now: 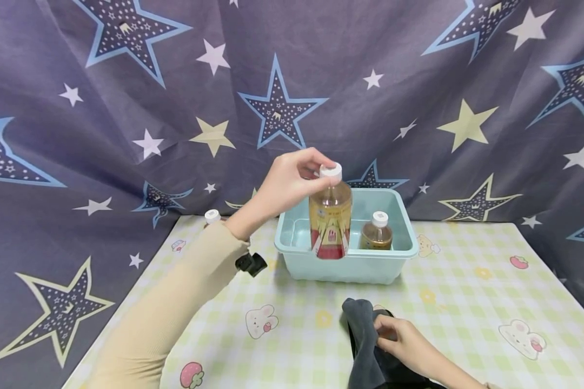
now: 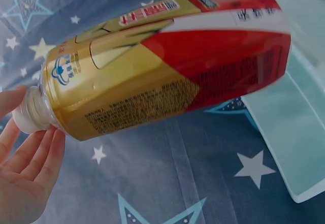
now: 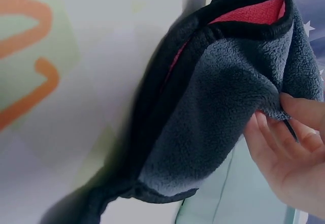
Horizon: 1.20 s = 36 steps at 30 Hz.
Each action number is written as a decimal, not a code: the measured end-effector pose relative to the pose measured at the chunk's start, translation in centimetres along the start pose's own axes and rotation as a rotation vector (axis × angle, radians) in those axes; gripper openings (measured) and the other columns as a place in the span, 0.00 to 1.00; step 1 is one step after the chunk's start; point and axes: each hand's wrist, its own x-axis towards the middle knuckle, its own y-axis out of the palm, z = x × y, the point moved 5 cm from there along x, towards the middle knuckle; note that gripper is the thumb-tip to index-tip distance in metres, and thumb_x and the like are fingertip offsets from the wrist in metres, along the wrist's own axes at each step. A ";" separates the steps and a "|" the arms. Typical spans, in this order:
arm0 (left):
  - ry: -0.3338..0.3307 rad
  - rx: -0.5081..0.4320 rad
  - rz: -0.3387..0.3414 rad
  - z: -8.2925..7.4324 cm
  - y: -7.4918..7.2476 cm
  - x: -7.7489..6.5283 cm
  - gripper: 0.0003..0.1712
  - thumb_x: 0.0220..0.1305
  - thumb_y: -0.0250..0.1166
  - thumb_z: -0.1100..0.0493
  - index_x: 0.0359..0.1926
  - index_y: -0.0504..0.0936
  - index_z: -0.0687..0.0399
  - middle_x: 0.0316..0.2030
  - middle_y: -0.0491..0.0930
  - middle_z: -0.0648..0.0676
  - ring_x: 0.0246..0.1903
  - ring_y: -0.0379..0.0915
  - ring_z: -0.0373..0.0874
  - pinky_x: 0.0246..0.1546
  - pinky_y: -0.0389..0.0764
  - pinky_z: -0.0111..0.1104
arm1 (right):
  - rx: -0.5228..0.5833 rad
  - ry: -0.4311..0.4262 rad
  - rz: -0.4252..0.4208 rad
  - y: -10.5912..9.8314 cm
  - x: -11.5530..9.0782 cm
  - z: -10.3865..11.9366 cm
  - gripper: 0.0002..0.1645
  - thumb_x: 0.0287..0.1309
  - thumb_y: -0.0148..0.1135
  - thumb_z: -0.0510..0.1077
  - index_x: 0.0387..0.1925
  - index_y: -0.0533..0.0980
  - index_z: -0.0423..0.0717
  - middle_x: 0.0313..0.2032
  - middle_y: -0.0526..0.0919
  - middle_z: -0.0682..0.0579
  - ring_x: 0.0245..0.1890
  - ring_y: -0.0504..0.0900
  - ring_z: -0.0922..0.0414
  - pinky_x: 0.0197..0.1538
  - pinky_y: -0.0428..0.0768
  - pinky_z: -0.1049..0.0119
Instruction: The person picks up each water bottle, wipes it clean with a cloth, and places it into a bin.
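Note:
By its white cap, my left hand [image 1: 297, 175] pinches a drink bottle [image 1: 331, 221] with a gold and red label. It hangs upright, overlapping the front rim of a light blue plastic basin [image 1: 343, 265] in the head view. The left wrist view shows the bottle [image 2: 167, 64] close up, fingers and thumb around the cap. Near the table's front, my right hand [image 1: 409, 343] pinches a dark grey cloth [image 1: 365, 340]. In the right wrist view this cloth [image 3: 218, 102] is plush, black-edged and folded, with a red inner side showing.
Inside the basin at the right stands another bottle [image 1: 377, 235] with a white cap. A further bottle [image 1: 212, 216] at the back left is mostly hidden by my left forearm. A checked cloth [image 1: 467, 302] covers the table, and a star-patterned curtain [image 1: 370, 48] hangs behind.

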 end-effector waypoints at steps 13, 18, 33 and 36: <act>-0.147 0.029 0.052 3.3 1.6 3.1 0.12 0.50 0.66 0.58 0.39 0.81 0.54 0.33 0.81 0.50 0.31 0.75 0.36 0.32 0.75 0.27 | 0.000 -0.017 0.008 0.1 -0.1 0.0 0.03 0.53 0.55 0.33 0.29 0.70 0.41 0.33 0.76 0.49 0.34 0.79 0.61 0.29 0.78 0.69; -0.189 0.058 0.068 5.2 2.7 3.1 0.12 0.50 0.66 0.59 0.39 0.81 0.54 0.34 0.81 0.51 0.32 0.75 0.37 0.30 0.75 0.27 | 0.010 -0.010 0.012 0.1 -0.1 0.1 0.03 0.53 0.55 0.33 0.29 0.70 0.42 0.33 0.76 0.49 0.34 0.79 0.62 0.28 0.77 0.69; -0.286 0.086 0.109 9.2 5.6 2.4 0.12 0.50 0.66 0.59 0.38 0.81 0.55 0.33 0.81 0.53 0.29 0.75 0.39 0.26 0.74 0.25 | 0.014 -0.025 0.001 0.0 0.0 -0.2 0.02 0.53 0.55 0.32 0.29 0.71 0.40 0.32 0.75 0.50 0.34 0.79 0.63 0.28 0.77 0.69; -0.294 0.087 0.116 9.7 6.0 2.1 0.11 0.50 0.67 0.60 0.37 0.81 0.56 0.32 0.81 0.53 0.28 0.75 0.39 0.27 0.75 0.25 | 0.020 -0.025 0.000 0.0 0.0 -0.2 0.02 0.53 0.55 0.32 0.29 0.71 0.40 0.32 0.75 0.49 0.34 0.79 0.63 0.27 0.77 0.69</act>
